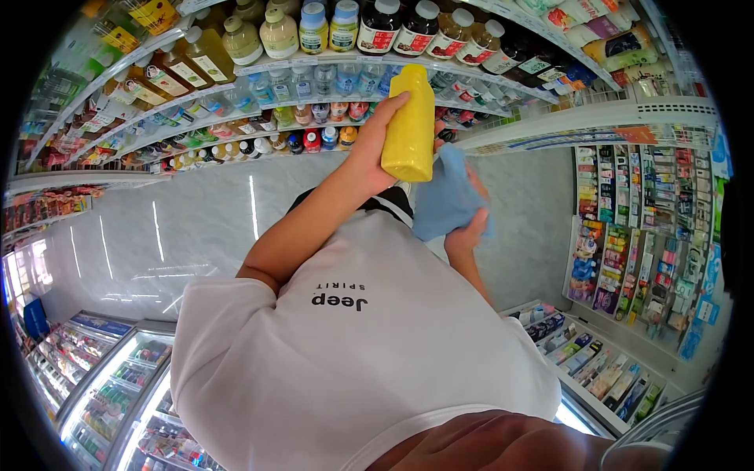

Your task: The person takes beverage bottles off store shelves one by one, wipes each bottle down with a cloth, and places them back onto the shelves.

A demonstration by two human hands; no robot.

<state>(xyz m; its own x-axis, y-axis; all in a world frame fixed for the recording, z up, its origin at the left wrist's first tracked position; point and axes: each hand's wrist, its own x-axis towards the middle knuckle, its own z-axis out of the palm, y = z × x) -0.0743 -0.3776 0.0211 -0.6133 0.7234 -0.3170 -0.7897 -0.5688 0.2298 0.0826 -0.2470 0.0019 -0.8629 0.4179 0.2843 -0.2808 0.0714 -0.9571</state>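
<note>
My left hand (372,154) is wrapped around a yellow bottle (409,137), which tilts slightly in front of the shelves. The bottle's surface facing me is plain yellow, and its top points toward the shelf. To the right, my right hand (470,228) grips a light blue cloth (446,196) that hangs in folds just beside and below the bottle. Some of the right fingers are hidden by the cloth. Beyond the bottle, a row of dark bottles with red and white labels (416,33) stands on the upper shelf.
Curved tiers of a drinks shelf (314,59) fill the front, packed with bottles. A side rack of small packaged goods (640,235) stands at right. Lit glass-door coolers (118,392) are behind at lower left. Grey glossy floor (204,212) lies between them.
</note>
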